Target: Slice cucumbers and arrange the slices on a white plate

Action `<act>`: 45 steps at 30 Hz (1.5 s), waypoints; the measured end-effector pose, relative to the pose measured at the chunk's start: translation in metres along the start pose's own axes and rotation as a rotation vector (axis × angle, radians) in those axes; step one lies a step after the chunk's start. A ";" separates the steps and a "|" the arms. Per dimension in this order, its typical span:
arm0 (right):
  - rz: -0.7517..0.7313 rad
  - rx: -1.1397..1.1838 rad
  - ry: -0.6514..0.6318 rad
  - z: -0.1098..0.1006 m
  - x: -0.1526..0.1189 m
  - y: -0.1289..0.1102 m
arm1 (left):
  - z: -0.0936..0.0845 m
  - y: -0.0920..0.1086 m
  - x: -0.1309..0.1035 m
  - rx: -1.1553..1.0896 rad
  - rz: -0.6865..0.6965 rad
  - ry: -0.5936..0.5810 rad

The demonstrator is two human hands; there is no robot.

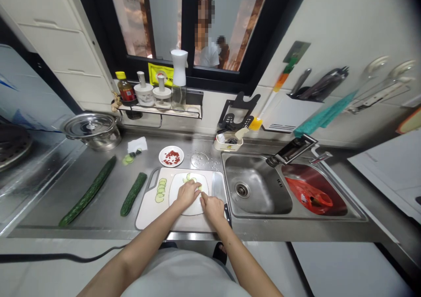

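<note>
One steel counter (107, 200) below a black-framed window (191, 47); hands (188, 195) over a plate (175, 188).

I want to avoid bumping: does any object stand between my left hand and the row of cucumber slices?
Only part of the white plate and bare cutting board lie between your left hand and the cucumber slices; nothing else is visible there.

Pale green cucumber slices (160, 191), white plate (174, 191), 2 dark green cucumbers (133, 194), red bag (305, 195)
</note>
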State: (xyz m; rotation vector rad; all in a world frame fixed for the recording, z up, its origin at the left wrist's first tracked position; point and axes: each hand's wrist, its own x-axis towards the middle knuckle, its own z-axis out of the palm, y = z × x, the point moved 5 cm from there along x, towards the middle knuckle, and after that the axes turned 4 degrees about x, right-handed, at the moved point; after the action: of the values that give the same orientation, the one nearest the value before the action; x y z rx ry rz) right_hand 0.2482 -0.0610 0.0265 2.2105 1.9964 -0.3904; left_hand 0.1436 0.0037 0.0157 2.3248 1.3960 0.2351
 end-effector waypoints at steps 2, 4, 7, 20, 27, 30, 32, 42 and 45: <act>-0.005 0.003 0.010 0.001 0.000 0.000 | 0.000 0.000 0.000 -0.003 -0.007 0.003; -0.008 0.009 0.032 0.002 0.000 0.000 | 0.000 -0.001 0.000 -0.010 -0.012 0.009; -0.006 0.015 0.056 0.003 -0.001 0.000 | -0.001 -0.001 -0.001 -0.017 -0.008 0.019; 0.003 0.016 0.048 0.003 0.000 -0.001 | -0.003 0.001 0.000 0.026 -0.005 0.001; 0.013 0.013 0.042 0.002 -0.001 -0.001 | 0.001 -0.001 0.001 0.007 -0.021 -0.003; 0.018 0.018 0.028 0.001 -0.002 -0.001 | 0.000 -0.001 0.001 0.012 -0.028 -0.015; 0.020 0.024 0.022 0.000 -0.001 -0.001 | -0.001 0.000 0.000 0.008 -0.028 -0.016; 0.026 0.054 0.036 0.000 -0.002 0.000 | -0.002 0.000 0.001 -0.015 -0.036 -0.012; 0.031 0.048 0.017 0.002 -0.002 0.000 | 0.000 -0.001 0.002 -0.012 -0.036 -0.018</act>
State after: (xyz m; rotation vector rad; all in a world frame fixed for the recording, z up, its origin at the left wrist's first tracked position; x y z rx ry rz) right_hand 0.2481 -0.0630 0.0254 2.2781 1.9787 -0.4209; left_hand 0.1440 0.0058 0.0157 2.2846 1.4225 0.2109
